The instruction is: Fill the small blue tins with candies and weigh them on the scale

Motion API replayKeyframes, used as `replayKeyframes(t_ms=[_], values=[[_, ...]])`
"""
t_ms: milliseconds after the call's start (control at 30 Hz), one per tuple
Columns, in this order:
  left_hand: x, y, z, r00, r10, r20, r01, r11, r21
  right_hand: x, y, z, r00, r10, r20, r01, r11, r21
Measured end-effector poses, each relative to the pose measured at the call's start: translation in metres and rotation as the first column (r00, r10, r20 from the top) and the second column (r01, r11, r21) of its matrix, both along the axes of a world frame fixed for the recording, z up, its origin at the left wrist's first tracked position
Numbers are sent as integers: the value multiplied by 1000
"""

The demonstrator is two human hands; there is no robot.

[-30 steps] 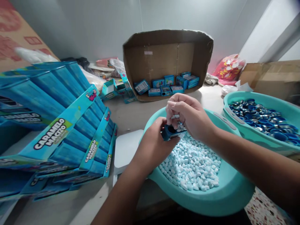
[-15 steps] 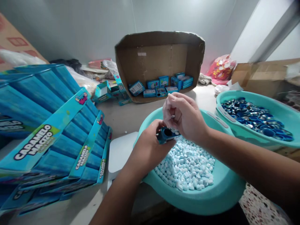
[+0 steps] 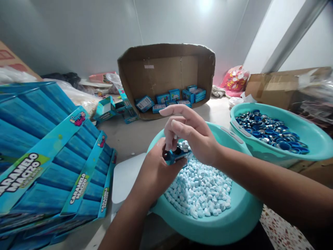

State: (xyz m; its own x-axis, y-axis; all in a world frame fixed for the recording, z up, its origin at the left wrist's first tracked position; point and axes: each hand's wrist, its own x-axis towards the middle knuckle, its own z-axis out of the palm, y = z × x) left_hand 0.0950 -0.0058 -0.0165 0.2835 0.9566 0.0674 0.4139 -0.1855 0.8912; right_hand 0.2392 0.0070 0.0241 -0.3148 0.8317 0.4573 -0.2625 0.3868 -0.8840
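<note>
My left hand (image 3: 153,170) grips a small blue box (image 3: 174,156) with a round hole on top, over a teal basin (image 3: 229,222) filled with pale blue and white candies (image 3: 200,187). Directly above the box is my right hand (image 3: 191,133). Its index finger points out to the left, while the thumb and other fingers pinch small white candies down at the box's hole.
A second teal basin (image 3: 309,146) at the right holds blue and silver caps. An open cardboard carton (image 3: 166,73) at the back contains several small blue boxes. Stacked blue "Caramelo Macizo" display trays (image 3: 52,156) fill the left. A white lid (image 3: 127,177) lies beside the basin.
The view has shifted right and down. My right hand has loosened from a tight bunch, its index finger now stretched out, and dropped closer to the box.
</note>
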Motion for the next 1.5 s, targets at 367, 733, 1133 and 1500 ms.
replayKeyframes(t_ms=[367, 733, 1133, 1500], values=[[-1, 0, 1, 993, -60, 101, 53, 996, 67, 0, -1, -1, 997, 19, 71, -22, 999, 44], [0, 1, -2, 970, 159, 184, -159, 987, -16, 27, 16, 18, 671, -524, 525, 297, 838, 457], [2, 2, -3, 949, 219, 229, -214, 976, -45, 28, 12, 17, 211, -541, 814, 206, 839, 504], [0, 1, -3, 969, 183, 164, -187, 982, 9, 19, 6, 17, 340, -481, 808, 199, 876, 439]])
